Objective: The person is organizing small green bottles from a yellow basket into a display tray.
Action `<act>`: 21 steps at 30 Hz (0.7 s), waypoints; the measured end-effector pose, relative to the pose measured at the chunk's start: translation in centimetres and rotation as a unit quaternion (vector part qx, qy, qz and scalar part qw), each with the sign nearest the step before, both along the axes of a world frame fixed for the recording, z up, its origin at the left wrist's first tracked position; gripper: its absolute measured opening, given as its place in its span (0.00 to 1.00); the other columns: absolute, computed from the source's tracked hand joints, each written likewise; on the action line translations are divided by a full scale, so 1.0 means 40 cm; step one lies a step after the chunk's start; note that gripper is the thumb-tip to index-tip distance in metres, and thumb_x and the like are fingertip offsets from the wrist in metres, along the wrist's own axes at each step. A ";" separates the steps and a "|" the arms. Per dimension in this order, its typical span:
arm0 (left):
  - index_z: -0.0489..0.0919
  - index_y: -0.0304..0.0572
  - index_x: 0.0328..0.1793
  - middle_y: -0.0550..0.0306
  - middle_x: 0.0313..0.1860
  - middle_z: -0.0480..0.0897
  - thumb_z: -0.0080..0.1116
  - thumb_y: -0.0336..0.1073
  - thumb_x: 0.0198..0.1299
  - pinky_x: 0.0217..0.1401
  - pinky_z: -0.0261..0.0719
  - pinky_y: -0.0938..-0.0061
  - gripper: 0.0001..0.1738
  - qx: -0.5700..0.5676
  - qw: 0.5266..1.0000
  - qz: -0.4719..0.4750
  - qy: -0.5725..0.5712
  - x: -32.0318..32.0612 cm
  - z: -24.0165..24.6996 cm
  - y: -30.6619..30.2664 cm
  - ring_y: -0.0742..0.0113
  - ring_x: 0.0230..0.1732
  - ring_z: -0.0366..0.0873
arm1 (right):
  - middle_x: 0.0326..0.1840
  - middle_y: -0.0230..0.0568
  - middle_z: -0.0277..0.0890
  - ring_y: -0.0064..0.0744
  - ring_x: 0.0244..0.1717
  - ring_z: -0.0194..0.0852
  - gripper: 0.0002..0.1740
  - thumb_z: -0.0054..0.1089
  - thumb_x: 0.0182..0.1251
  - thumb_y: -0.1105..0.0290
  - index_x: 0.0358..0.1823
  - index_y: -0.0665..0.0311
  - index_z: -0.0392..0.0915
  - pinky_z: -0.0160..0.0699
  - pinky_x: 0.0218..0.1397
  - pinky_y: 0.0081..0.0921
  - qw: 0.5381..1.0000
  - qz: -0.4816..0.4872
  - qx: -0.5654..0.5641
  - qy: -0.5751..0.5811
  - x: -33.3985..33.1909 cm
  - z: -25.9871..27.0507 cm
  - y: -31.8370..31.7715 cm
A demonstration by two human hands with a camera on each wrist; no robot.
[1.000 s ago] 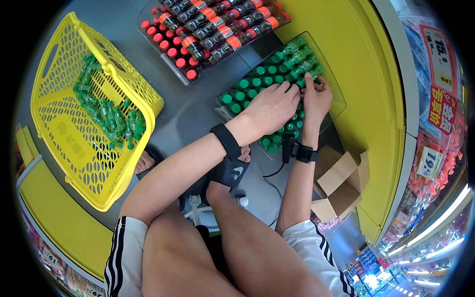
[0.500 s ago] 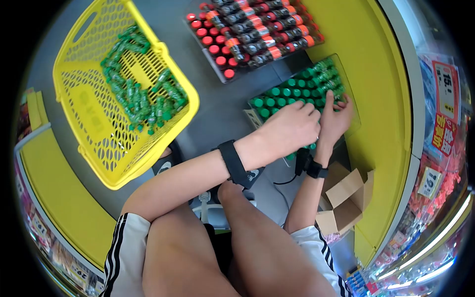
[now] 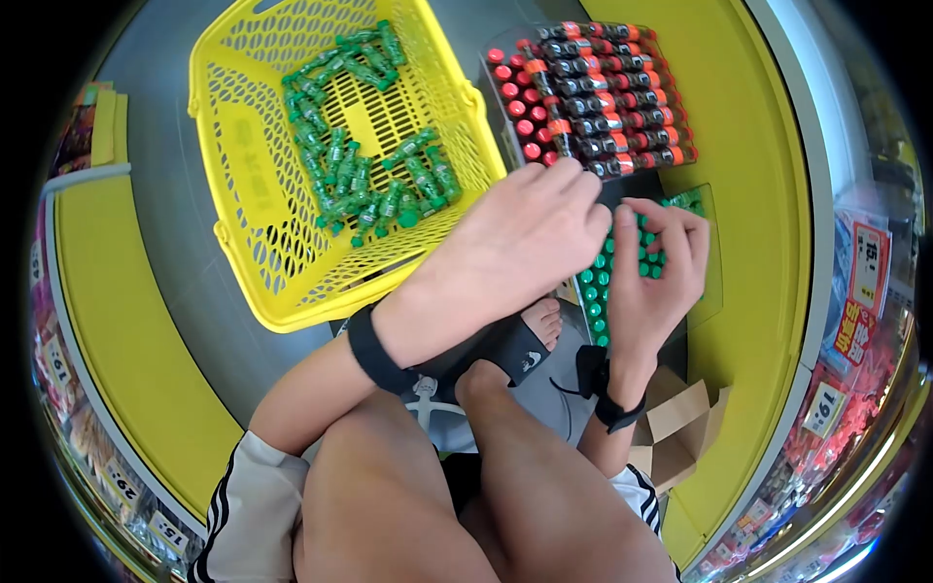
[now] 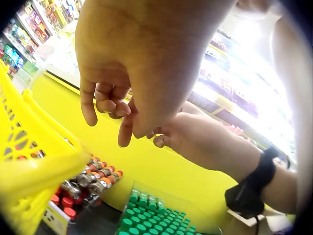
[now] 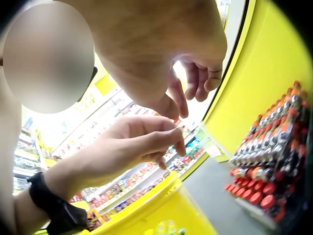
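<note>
My left hand [image 3: 515,238] is raised above the floor between the yellow basket [image 3: 253,170] and the tray of green-capped bottles [image 3: 596,291]. Its fingers hang loosely bent, and nothing shows between them in the left wrist view. Close beside it is my right hand [image 3: 661,282], above the same bottles, thumb and fingers relaxed and apart. From the right wrist, the fingertips of the right hand [image 5: 178,105] overlap those of the left hand [image 5: 156,139]. Small green bottles [image 3: 340,160] lie scattered on the basket's floor, many along its left and near sides.
Behind the green bottles stands a clear bin of dark cola bottles [image 3: 612,126] with red caps, some lying in rows on top. A curved yellow ledge [image 3: 763,262] runs along the right. An opened cardboard box [image 3: 685,418] sits beside my right forearm, near my sandalled feet [image 3: 520,355].
Both hands have lifted off the green bottles and come nearer the head camera. The head view has swung left, so the basket and the cola bottles appear further right.
</note>
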State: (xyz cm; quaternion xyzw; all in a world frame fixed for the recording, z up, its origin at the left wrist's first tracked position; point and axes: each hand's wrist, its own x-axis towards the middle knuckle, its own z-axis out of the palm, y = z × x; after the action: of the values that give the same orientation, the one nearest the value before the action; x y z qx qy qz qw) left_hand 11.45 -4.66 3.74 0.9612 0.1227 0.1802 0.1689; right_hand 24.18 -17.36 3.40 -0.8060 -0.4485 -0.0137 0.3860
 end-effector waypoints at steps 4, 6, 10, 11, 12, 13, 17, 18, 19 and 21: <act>0.83 0.37 0.43 0.53 0.42 0.79 0.69 0.32 0.62 0.52 0.85 0.59 0.08 -0.020 0.997 0.081 -0.001 -0.100 -0.003 0.057 0.53 0.50 0.82 | 0.47 0.44 0.78 0.43 0.46 0.82 0.14 0.76 0.68 0.81 0.54 0.64 0.89 0.83 0.49 0.37 0.993 0.109 -0.019 0.045 -0.098 0.034 0.088; 0.83 0.36 0.43 0.52 0.41 0.79 0.70 0.31 0.63 0.53 0.85 0.57 0.08 -0.018 0.994 0.105 0.010 -0.149 0.000 0.086 0.51 0.49 0.82 | 0.47 0.45 0.78 0.43 0.46 0.82 0.17 0.74 0.68 0.81 0.57 0.64 0.87 0.84 0.49 0.39 0.989 0.143 -0.035 0.033 -0.119 0.034 0.131; 0.83 0.35 0.45 0.49 0.40 0.79 0.71 0.30 0.65 0.52 0.85 0.55 0.08 -0.055 0.986 0.155 0.013 -0.225 -0.018 0.144 0.49 0.49 0.82 | 0.45 0.45 0.79 0.46 0.44 0.82 0.19 0.73 0.69 0.80 0.61 0.65 0.83 0.85 0.49 0.40 0.976 0.196 -0.068 0.057 -0.161 0.050 0.217; 0.83 0.34 0.45 0.49 0.40 0.79 0.71 0.30 0.65 0.52 0.85 0.55 0.08 -0.073 0.984 0.163 0.011 -0.239 -0.025 0.160 0.48 0.49 0.81 | 0.44 0.45 0.80 0.47 0.45 0.83 0.19 0.73 0.69 0.80 0.60 0.65 0.83 0.85 0.49 0.41 0.972 0.219 -0.074 0.035 -0.172 0.050 0.239; 0.83 0.34 0.46 0.48 0.40 0.79 0.71 0.29 0.65 0.52 0.85 0.55 0.09 -0.090 0.982 0.169 0.008 -0.252 -0.025 0.174 0.47 0.48 0.81 | 0.43 0.45 0.81 0.48 0.45 0.84 0.18 0.72 0.69 0.79 0.59 0.64 0.83 0.85 0.49 0.42 0.968 0.240 -0.078 0.012 -0.183 0.054 0.260; 0.83 0.34 0.46 0.47 0.39 0.80 0.70 0.28 0.64 0.53 0.85 0.54 0.08 -0.097 0.979 0.180 0.007 -0.261 -0.016 0.187 0.45 0.48 0.81 | 0.42 0.44 0.83 0.49 0.46 0.85 0.16 0.71 0.69 0.78 0.56 0.63 0.82 0.85 0.48 0.44 0.963 0.257 -0.078 -0.027 -0.195 0.061 0.281; 0.85 0.32 0.45 0.45 0.40 0.81 0.69 0.26 0.63 0.53 0.85 0.52 0.06 -0.108 0.973 0.205 0.017 -0.293 -0.018 0.243 0.43 0.49 0.83 | 0.41 0.44 0.83 0.49 0.45 0.85 0.13 0.69 0.71 0.76 0.53 0.63 0.77 0.85 0.48 0.45 0.944 0.308 -0.111 -0.044 -0.235 0.080 0.349; 0.85 0.32 0.45 0.45 0.40 0.81 0.69 0.26 0.63 0.53 0.85 0.52 0.06 -0.108 0.972 0.209 0.015 -0.296 -0.017 0.254 0.43 0.49 0.83 | 0.41 0.44 0.83 0.49 0.45 0.85 0.13 0.69 0.71 0.76 0.53 0.63 0.77 0.85 0.48 0.45 0.942 0.312 -0.110 -0.047 -0.238 0.080 0.365; 0.85 0.32 0.46 0.44 0.41 0.83 0.69 0.26 0.62 0.54 0.85 0.50 0.07 -0.130 0.959 0.246 0.042 -0.295 -0.016 0.265 0.42 0.50 0.84 | 0.41 0.45 0.82 0.50 0.44 0.85 0.12 0.68 0.71 0.76 0.51 0.63 0.76 0.85 0.48 0.47 0.939 0.316 -0.129 -0.034 -0.237 0.076 0.385; 0.85 0.32 0.47 0.42 0.42 0.84 0.69 0.26 0.62 0.55 0.84 0.49 0.09 -0.157 0.943 0.286 0.065 -0.295 -0.025 0.288 0.40 0.51 0.85 | 0.41 0.49 0.82 0.54 0.45 0.86 0.10 0.66 0.70 0.77 0.48 0.64 0.74 0.86 0.47 0.50 0.931 0.322 -0.166 -0.037 -0.231 0.067 0.426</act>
State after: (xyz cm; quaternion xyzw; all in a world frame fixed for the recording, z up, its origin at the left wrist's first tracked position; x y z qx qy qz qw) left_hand -0.36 6.85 2.74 0.8568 0.4296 0.1362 0.2508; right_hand 14.94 -0.32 6.06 -0.6697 -0.6940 0.1563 0.2132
